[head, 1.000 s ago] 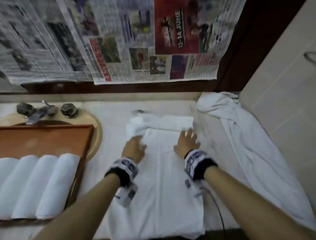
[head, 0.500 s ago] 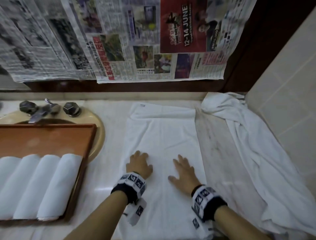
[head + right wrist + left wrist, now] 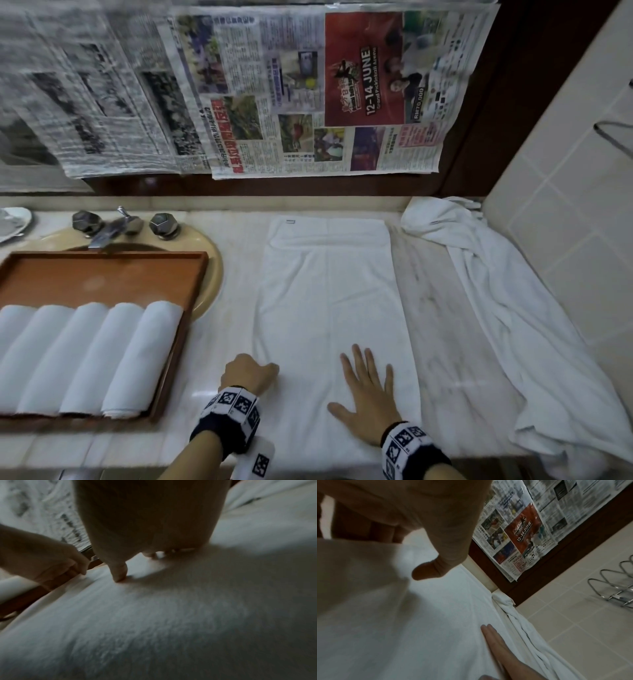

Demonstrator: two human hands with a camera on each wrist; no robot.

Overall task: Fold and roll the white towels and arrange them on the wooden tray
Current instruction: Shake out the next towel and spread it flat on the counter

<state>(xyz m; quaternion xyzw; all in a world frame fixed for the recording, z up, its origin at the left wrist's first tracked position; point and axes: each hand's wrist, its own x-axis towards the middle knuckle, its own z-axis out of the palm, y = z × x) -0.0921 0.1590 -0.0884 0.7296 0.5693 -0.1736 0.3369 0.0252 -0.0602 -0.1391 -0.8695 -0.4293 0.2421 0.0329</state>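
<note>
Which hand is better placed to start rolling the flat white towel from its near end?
Left hand, probably: its fingers curl at the flat white towel's near-left edge, ready to lift. The right hand lies spread flat on the cloth, better suited to pinning it.

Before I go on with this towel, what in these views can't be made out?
- Left hand fingers: curled under in the head view; a grip on the flat white towel is unclear.
- Leftmost rolled white towels on the wooden tray: cut by the frame edge.
- Right wrist view: dark and blurred.
</note>
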